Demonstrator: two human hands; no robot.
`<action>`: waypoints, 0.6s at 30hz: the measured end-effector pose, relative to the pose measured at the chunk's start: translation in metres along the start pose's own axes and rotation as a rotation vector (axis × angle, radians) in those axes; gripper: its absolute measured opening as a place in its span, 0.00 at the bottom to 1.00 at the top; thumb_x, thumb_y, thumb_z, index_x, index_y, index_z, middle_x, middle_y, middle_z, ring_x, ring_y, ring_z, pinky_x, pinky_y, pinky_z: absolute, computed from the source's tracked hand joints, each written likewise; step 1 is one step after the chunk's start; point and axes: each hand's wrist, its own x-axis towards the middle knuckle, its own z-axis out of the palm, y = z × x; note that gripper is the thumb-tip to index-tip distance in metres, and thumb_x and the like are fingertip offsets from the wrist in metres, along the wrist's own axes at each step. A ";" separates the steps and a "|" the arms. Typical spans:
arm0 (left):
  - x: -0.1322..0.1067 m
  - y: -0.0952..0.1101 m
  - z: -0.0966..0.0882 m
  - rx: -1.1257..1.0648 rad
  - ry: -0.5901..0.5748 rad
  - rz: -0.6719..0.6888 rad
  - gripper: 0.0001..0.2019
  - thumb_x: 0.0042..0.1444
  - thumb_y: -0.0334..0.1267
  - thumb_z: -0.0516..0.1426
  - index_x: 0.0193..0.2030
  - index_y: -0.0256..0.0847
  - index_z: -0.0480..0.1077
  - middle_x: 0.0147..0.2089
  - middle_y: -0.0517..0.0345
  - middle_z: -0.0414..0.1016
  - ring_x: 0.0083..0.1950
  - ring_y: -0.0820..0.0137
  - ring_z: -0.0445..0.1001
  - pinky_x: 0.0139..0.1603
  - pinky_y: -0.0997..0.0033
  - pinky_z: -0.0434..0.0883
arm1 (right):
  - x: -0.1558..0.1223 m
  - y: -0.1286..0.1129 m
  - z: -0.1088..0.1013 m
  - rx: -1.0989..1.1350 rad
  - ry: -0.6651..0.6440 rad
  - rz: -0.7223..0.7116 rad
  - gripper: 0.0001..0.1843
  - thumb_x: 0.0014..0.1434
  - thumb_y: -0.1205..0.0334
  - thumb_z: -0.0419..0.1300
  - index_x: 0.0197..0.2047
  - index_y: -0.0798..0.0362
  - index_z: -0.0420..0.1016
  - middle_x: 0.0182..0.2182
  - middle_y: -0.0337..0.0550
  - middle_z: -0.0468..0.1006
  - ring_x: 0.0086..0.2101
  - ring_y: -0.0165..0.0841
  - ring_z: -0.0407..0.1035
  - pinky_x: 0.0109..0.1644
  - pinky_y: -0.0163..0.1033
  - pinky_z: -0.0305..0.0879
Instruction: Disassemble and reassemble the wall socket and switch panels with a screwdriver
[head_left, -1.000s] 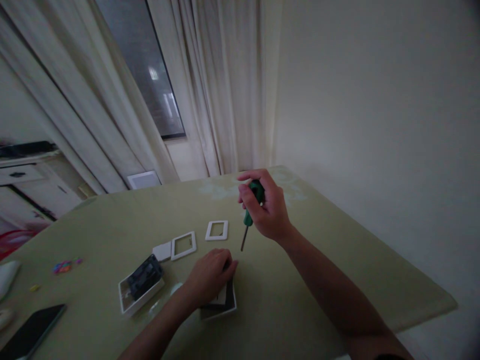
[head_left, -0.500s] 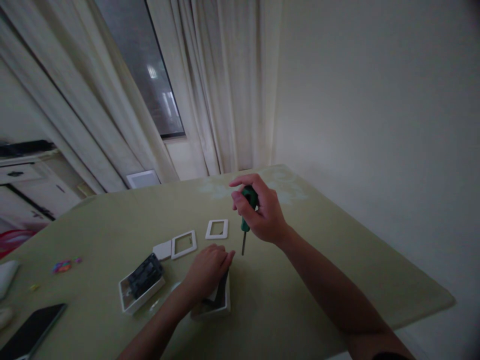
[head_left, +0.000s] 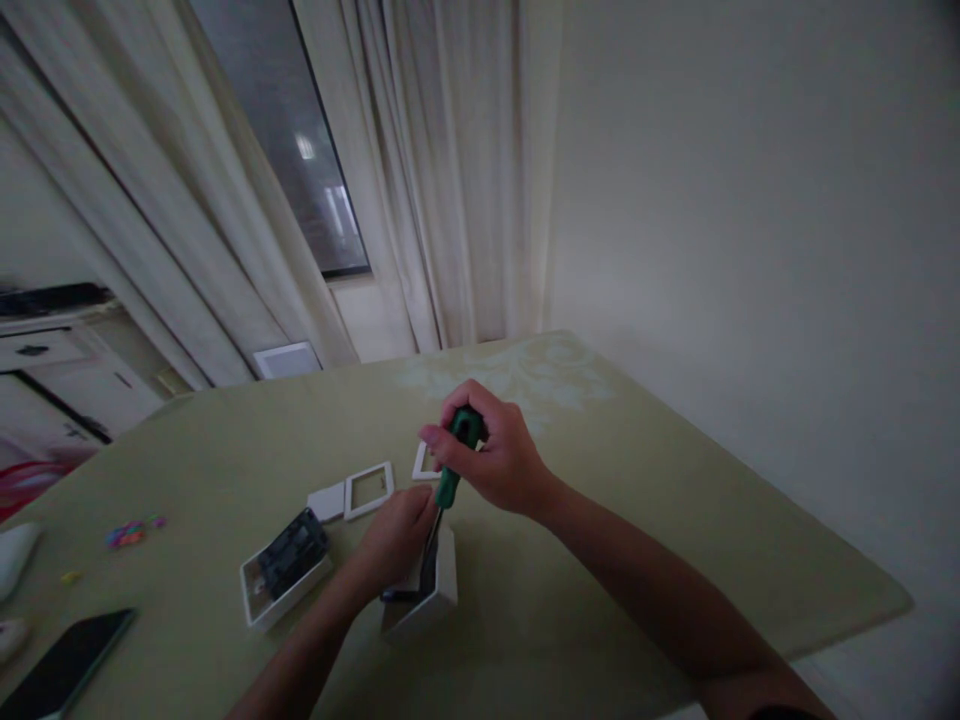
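My right hand (head_left: 495, 455) is closed around the green handle of a screwdriver (head_left: 450, 480). Its metal shaft points down into a white box (head_left: 442, 590) with a dark part inside, beside my left hand. The tip is hidden in the box. My left hand (head_left: 401, 540) is closed at the box's far left side, gripping its edge or the part inside; the fingers' undersides are hidden. Left of that stands a second white box (head_left: 289, 595) with a dark device (head_left: 295, 553) in it.
Beyond the hands lie two white frames, one (head_left: 369, 490) touching a white plate (head_left: 326, 502), the other (head_left: 422, 461) partly behind my right hand. A dark phone-like slab (head_left: 67, 660) and small colourful pieces (head_left: 127, 534) lie left on the green tablecloth (head_left: 600, 620). A wall stands right.
My right hand has brought the screwdriver down and left, its shaft now inside the box. The near white box has tilted, and my left hand has shifted slightly left.
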 end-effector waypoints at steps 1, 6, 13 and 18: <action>0.000 0.000 0.000 -0.029 0.013 0.001 0.23 0.68 0.54 0.44 0.24 0.47 0.58 0.23 0.59 0.66 0.28 0.64 0.67 0.30 0.68 0.60 | 0.000 0.002 0.001 0.004 -0.008 0.020 0.12 0.66 0.54 0.68 0.39 0.49 0.70 0.24 0.30 0.74 0.23 0.27 0.69 0.30 0.31 0.63; -0.001 -0.002 0.002 -0.167 0.096 0.022 0.27 0.69 0.61 0.42 0.24 0.46 0.58 0.25 0.59 0.68 0.30 0.64 0.68 0.32 0.67 0.66 | 0.000 0.006 0.004 -0.144 -0.073 -0.043 0.11 0.65 0.55 0.67 0.36 0.50 0.71 0.26 0.30 0.71 0.25 0.27 0.64 0.32 0.32 0.61; -0.002 -0.002 0.009 -0.288 0.170 0.014 0.36 0.66 0.76 0.37 0.25 0.46 0.58 0.24 0.62 0.62 0.28 0.66 0.64 0.31 0.68 0.68 | 0.001 0.007 0.003 -0.133 -0.067 -0.043 0.10 0.66 0.57 0.67 0.37 0.50 0.71 0.27 0.30 0.70 0.26 0.26 0.62 0.32 0.32 0.59; -0.004 -0.006 0.013 -0.277 0.292 0.038 0.35 0.69 0.73 0.37 0.27 0.46 0.60 0.27 0.61 0.65 0.31 0.65 0.67 0.35 0.66 0.69 | 0.001 0.005 0.002 -0.110 -0.087 -0.020 0.10 0.67 0.57 0.67 0.38 0.50 0.71 0.25 0.29 0.69 0.25 0.26 0.63 0.32 0.32 0.59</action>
